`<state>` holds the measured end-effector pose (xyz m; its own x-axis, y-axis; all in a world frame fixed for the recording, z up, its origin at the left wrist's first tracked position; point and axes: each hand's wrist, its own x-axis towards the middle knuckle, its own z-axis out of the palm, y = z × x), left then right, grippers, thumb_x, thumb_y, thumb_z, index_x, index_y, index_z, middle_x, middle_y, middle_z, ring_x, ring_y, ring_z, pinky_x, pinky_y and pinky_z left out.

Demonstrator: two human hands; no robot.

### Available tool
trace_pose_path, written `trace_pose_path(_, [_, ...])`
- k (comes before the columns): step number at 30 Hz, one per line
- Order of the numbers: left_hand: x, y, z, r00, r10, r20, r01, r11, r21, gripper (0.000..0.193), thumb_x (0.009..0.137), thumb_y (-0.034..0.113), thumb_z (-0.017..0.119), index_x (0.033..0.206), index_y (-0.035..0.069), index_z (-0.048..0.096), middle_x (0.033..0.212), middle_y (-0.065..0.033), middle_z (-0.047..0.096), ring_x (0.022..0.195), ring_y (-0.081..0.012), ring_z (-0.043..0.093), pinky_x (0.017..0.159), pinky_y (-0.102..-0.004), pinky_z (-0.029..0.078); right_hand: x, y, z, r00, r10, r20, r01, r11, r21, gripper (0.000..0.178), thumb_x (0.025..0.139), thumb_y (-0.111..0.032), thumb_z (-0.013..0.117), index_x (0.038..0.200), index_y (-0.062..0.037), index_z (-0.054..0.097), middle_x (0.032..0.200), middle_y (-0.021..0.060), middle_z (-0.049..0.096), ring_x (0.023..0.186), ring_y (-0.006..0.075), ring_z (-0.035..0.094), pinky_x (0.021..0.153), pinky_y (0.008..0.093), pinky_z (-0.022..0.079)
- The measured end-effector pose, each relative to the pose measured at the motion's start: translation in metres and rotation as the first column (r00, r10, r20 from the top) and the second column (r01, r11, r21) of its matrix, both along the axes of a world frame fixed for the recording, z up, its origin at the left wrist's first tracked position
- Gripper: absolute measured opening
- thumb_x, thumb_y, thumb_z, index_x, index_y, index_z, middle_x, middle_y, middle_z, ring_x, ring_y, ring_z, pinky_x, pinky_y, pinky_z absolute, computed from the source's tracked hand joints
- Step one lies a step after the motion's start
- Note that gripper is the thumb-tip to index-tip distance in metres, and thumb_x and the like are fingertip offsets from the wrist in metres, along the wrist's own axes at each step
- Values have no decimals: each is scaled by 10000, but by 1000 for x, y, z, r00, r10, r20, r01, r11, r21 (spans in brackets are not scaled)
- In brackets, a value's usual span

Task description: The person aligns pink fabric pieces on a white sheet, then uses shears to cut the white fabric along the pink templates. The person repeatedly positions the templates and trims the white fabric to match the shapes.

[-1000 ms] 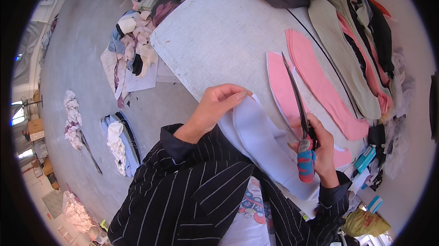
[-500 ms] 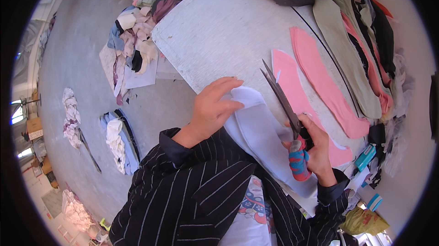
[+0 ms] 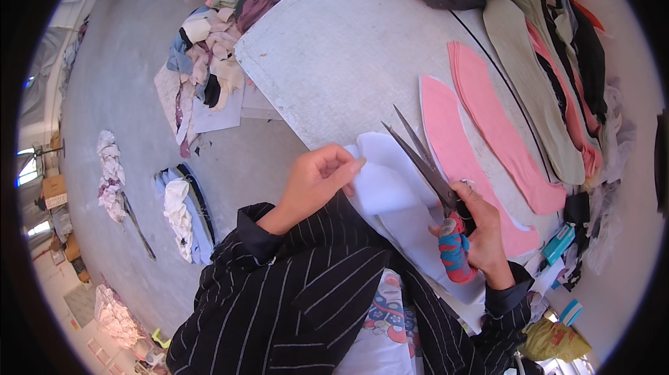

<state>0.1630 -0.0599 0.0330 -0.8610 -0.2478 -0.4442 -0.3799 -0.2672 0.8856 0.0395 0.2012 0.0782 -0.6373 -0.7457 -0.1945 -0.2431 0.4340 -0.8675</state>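
Left hand (image 3: 317, 178) at frame centre, its grip pinched shut on the edge of the white fabric piece (image 3: 390, 197) lying at the near edge of the grey surface (image 3: 334, 55); right of it, right hand (image 3: 481, 232) grip clamped on scissors (image 3: 428, 173), blades apart over the fabric; pink cut pieces (image 3: 481, 131) further right

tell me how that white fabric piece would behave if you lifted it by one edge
The white fabric piece would probably flop and drape: it already bends over the table edge where the left hand pinches it. It looks thin, so likely light. It seems layered, so the plies might slide apart near the scissors in the right hand.
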Motion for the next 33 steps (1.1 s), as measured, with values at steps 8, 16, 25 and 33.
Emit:
trace_pose_path(8, [-16,2,-3,991,-78,106,130,708,-694,274,838,259,775,852,23,635,637,8,589,537,-51,503,507,-217,406,0,14,-3,1000,-8,-23,10,997,81,628,666,-153,844,1218,-5,585,939,150,670,802,266,661,757,331,525])
trace_pose_path(16, [-27,-2,-6,982,-109,156,184,753,-631,276,803,201,794,983,33,669,690,14,595,585,-53,526,535,-216,421,15,0,-10,887,358,-291,-392,918,-66,645,724,-196,773,1306,-64,528,974,149,596,852,321,592,740,413,484])
trace_pose_path(25, [-16,8,-15,953,-134,-272,-90,732,-675,222,758,37,777,954,57,675,943,-42,643,705,-103,563,558,-238,422,34,2,-17,866,421,-270,-462,880,-108,610,773,-336,729,1296,-80,549,917,115,575,814,311,595,706,403,487])
trace_pose_path(33, [-25,18,1,893,-329,-307,-118,486,-866,362,695,219,831,1009,105,690,1031,-79,619,842,-224,599,667,-320,460,35,20,0,875,392,-285,-400,916,30,556,734,-303,757,1212,-73,590,1162,141,655,1042,329,651,817,401,527])
